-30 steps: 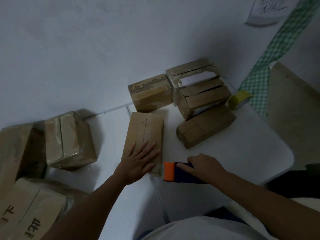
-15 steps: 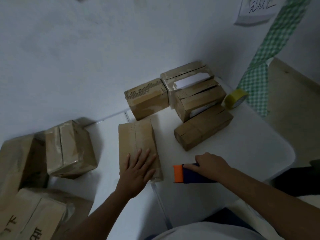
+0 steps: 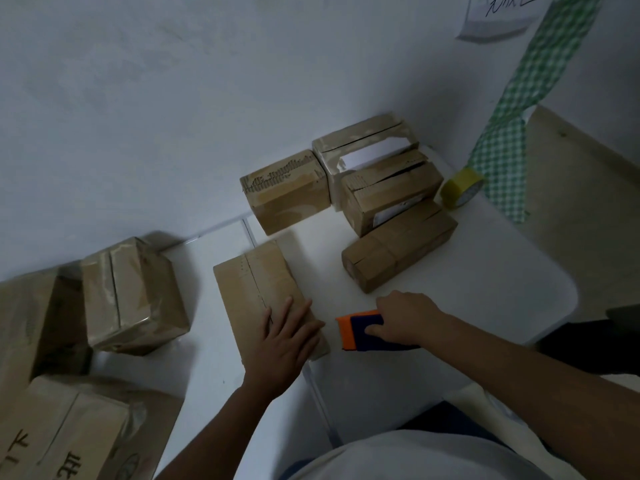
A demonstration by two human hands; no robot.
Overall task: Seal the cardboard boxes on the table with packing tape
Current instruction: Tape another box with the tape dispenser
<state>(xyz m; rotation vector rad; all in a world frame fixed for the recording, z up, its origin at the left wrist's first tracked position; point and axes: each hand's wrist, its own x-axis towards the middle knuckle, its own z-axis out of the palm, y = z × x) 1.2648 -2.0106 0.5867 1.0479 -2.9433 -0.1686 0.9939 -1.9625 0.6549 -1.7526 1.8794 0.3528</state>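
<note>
A flat cardboard box [image 3: 258, 287] lies in the middle of the white table [image 3: 485, 282], its top seam running away from me. My left hand [image 3: 285, 341] rests flat on the box's near end, fingers spread. To its right my right hand [image 3: 403, 318] grips an orange and blue tape dispenser [image 3: 358, 329] that sits on the table a short gap from the box. Behind stand several more cardboard boxes: a long one [image 3: 398, 252], one with a torn top edge [image 3: 287, 195], and two stacked by the wall [image 3: 388, 188].
A yellow tape roll [image 3: 460, 187] leans at the table's back right by a green checked cloth [image 3: 512, 133]. A taped box [image 3: 130, 296] and other larger boxes [image 3: 59, 431] crowd the left side. The wall runs close behind.
The box under my left hand has turned anticlockwise and slid a little left. My right hand with the dispenser has drawn slightly right, widening the gap to the box.
</note>
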